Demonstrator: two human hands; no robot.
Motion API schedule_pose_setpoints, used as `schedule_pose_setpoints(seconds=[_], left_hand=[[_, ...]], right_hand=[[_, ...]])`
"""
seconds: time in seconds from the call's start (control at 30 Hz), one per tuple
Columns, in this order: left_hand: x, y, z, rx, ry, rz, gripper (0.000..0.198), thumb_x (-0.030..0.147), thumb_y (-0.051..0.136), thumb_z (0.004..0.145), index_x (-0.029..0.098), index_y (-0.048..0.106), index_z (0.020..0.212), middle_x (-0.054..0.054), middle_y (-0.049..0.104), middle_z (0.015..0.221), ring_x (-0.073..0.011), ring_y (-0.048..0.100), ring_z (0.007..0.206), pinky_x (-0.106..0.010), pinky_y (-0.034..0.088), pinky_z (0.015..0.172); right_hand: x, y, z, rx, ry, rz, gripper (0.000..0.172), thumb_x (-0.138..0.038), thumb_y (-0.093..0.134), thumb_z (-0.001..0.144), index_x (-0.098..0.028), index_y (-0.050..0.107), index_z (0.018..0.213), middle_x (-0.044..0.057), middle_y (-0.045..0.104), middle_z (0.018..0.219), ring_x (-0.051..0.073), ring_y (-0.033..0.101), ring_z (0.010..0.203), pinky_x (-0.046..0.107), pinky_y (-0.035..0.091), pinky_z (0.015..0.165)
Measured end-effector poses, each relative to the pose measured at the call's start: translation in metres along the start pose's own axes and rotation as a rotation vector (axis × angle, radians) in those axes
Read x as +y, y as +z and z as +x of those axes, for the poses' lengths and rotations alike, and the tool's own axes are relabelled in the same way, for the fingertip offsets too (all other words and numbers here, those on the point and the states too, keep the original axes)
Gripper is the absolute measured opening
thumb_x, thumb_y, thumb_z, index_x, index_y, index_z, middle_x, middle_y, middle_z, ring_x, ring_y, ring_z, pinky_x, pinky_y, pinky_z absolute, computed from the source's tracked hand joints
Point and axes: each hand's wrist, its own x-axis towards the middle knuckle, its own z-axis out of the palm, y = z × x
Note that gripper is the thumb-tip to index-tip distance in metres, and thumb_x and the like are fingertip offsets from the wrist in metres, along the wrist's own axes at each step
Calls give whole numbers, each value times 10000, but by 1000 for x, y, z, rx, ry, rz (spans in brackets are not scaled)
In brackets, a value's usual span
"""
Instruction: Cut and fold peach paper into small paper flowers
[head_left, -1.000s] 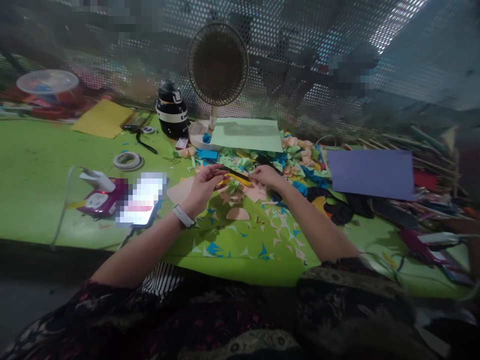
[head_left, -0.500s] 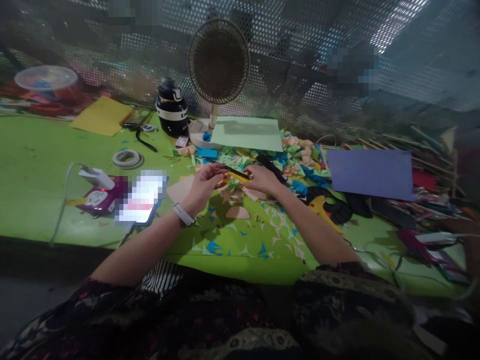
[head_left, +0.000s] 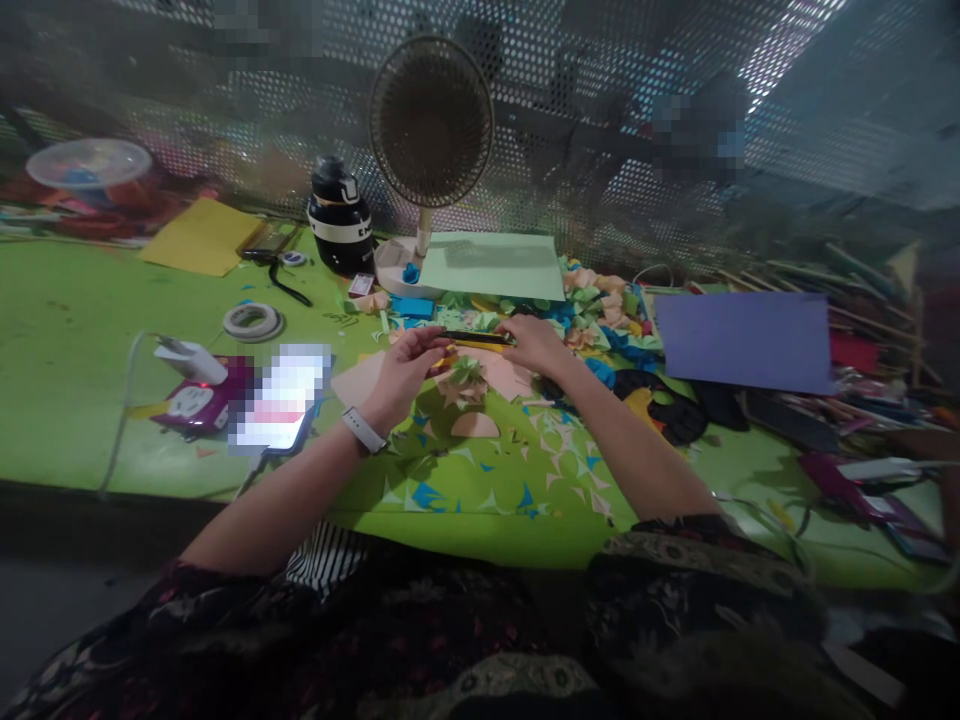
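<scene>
My left hand (head_left: 409, 366), with a white watch band at the wrist, pinches the left end of a slim black rod (head_left: 476, 337). My right hand (head_left: 536, 345) is closed at the rod's right end. Along the rod's near side runs a narrow yellow strip (head_left: 480, 347); I cannot make out whether they are joined. Just below the hands lies a green folded paper piece (head_left: 466, 371) on peach paper. A peach half-circle of paper (head_left: 475, 425) and many small paper scraps are spread nearer to me.
Behind the hands are crumpled paper pieces (head_left: 607, 290), a pale green sheet (head_left: 491, 265), a fan (head_left: 433, 120) and a black bottle (head_left: 340, 220). Left are a tape roll (head_left: 253, 321), a lit phone (head_left: 281, 398) and a purple power strip (head_left: 202, 400). Right lies a purple sheet (head_left: 742, 340).
My right hand has shifted slightly right and up along the rod, and the rod now lies nearly level. My left hand has barely moved.
</scene>
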Motion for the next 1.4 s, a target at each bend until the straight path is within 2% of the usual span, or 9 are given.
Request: schedule_pose_setpoints(seconds=[0.07, 0.2, 0.3, 0.63, 0.9, 1.07, 1.17, 1.27, 1.4], left_hand=[[0, 0, 0, 0, 0, 5, 240, 174, 697, 790, 179, 635, 1022, -51, 705, 1033, -164, 671, 951, -340, 544, 880], [0, -1, 0, -14, 6, 7, 233, 174, 698, 786, 182, 632, 1009, -50, 702, 1032, -173, 665, 987, -342, 539, 895], [-1, -1, 0, -12, 2, 10, 236, 175, 702, 782, 181, 633, 1008, -51, 701, 1034, -176, 662, 998, -346, 537, 903], [-2, -1, 1, -15, -3, 0, 227, 170, 700, 772, 174, 633, 990, -49, 701, 1020, -158, 663, 943, -314, 546, 845], [-4, 0, 1, -23, -12, -5, 251, 172, 713, 762, 176, 638, 1002, -44, 709, 997, -148, 668, 889, -308, 539, 814], [-4, 0, 1, -29, -17, 23, 220, 171, 710, 778, 171, 662, 992, -45, 717, 978, -145, 669, 875, -305, 535, 817], [-2, 0, -1, -30, -46, 18, 216, 177, 727, 777, 170, 671, 986, -48, 727, 972, -144, 676, 853, -318, 540, 829], [-1, 1, -2, -61, -134, 4, 210, 194, 733, 787, 158, 682, 988, -77, 737, 996, -164, 692, 870, -335, 547, 830], [-2, 4, -6, -146, -219, 7, 221, 197, 729, 807, 157, 698, 1022, -103, 724, 1099, -185, 684, 982, -353, 532, 904]], right_hand=[[-6, 0, -4, 9, -74, 8, 360, -176, 579, 815, -140, 675, 1160, 139, 687, 1146, 273, 601, 1031, 309, 402, 768], [-16, -1, -7, -83, -266, 44, 352, -231, 594, 831, -124, 670, 1158, 151, 670, 1177, 286, 590, 1057, 327, 404, 803], [-21, 1, -5, -109, -313, -10, 405, -288, 614, 845, -121, 635, 1214, 162, 661, 1214, 297, 582, 1092, 334, 404, 813], [-28, 6, 1, -93, -296, -129, 268, -209, 510, 925, -142, 656, 1140, 132, 722, 1107, 256, 654, 961, 313, 377, 701], [-27, 7, 4, -76, -190, -58, 210, -214, 494, 914, -147, 673, 1000, 120, 721, 954, 216, 623, 787, 301, 273, 578], [-24, 8, 4, -79, -156, 32, 209, -198, 480, 908, -144, 682, 922, 110, 708, 896, 192, 579, 722, 293, 275, 578], [-19, 10, 3, -19, -109, 134, 227, -187, 458, 920, -148, 680, 897, 104, 706, 907, 188, 580, 739, 284, 304, 603], [-19, 7, -4, 111, -81, 225, 216, -213, 470, 927, -153, 676, 905, 102, 709, 931, 198, 595, 780, 284, 345, 635], [-35, -1, -28, 335, -169, 219, 224, -216, 474, 940, -159, 690, 917, 109, 721, 922, 228, 621, 879, 316, 406, 757]])
